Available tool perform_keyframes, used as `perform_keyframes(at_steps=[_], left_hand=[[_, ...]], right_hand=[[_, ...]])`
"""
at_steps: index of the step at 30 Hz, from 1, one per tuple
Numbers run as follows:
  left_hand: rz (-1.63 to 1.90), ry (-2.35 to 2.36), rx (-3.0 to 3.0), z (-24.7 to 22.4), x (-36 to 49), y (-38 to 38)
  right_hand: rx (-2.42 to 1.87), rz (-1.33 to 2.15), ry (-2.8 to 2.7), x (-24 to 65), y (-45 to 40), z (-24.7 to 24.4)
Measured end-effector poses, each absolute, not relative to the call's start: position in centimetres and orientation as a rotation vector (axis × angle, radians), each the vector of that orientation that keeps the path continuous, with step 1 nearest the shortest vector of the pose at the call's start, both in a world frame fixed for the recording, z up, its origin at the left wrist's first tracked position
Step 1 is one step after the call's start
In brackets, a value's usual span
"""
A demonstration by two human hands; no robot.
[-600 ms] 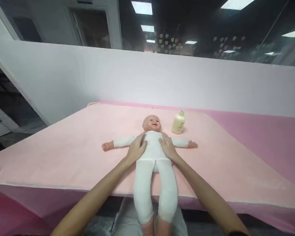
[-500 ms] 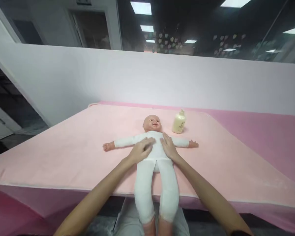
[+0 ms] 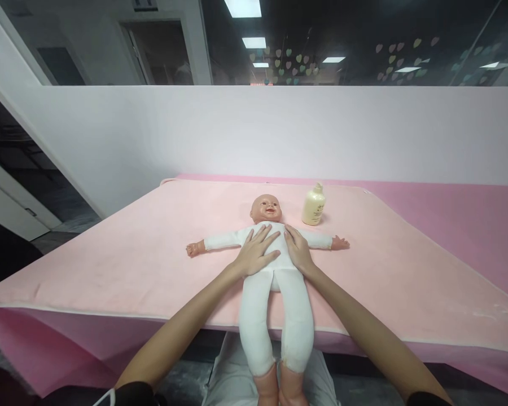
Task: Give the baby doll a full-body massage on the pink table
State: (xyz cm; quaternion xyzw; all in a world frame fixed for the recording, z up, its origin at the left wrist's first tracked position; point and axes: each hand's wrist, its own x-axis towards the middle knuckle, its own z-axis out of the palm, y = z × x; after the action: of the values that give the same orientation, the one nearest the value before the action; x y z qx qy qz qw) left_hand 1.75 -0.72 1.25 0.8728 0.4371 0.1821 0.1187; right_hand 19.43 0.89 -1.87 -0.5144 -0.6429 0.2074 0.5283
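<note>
A baby doll point(image 3: 275, 282) in white clothing lies on its back, arms stretched out to both sides, its lower legs past the table's front edge. My left hand point(image 3: 257, 251) rests on the left part of its chest with fingers spread. On the right side of the chest, my right hand point(image 3: 297, 248) lies flat, its fingers pointing up toward the doll's shoulder. Neither hand grips anything. A pale yellow pump bottle point(image 3: 314, 205) stands beside the doll's head, to the right.
A light pink cloth point(image 3: 122, 254) covers the table, with a darker pink cover point(image 3: 461, 225) showing at the right. Behind it rises a white wall point(image 3: 279, 129) with dark glass above. My legs are under the front edge.
My left hand's fingers have spread and lie flatter on the doll's chest. My right hand stays on the chest. The view has shifted slightly, so everything on the table appears a little further right.
</note>
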Motion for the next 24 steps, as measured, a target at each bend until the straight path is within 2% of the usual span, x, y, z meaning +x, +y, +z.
perform_keyframes(at_steps=[4,7,10,17,22,24], left_hand=[[0.693,1.499,2.336,-0.1,1.1,1.0],[0.898,1.552,2.215,-1.0,0.5,1.9],[1.06,1.537,2.138,-1.3,0.3,2.2],[1.167,1.483,2.02,-1.2,0.7,1.9],[1.159,1.479,2.054,-0.4,0.3,0.4],[1.063,1.246,2.21,0.5,0.2,-0.6]], right_hand=[[-1.022,0.551,-1.56,19.0,-1.1,-0.2],[-0.794,0.709,-1.879,18.6,-2.7,0.9],[-0.708,0.694,-2.231,18.3,-3.2,1.4],[-1.284,0.404,-2.273,18.2,-1.0,1.0],[-1.574,0.484,-1.995,19.0,0.8,-0.3],[-1.58,0.534,-1.877,19.5,1.4,-0.9]])
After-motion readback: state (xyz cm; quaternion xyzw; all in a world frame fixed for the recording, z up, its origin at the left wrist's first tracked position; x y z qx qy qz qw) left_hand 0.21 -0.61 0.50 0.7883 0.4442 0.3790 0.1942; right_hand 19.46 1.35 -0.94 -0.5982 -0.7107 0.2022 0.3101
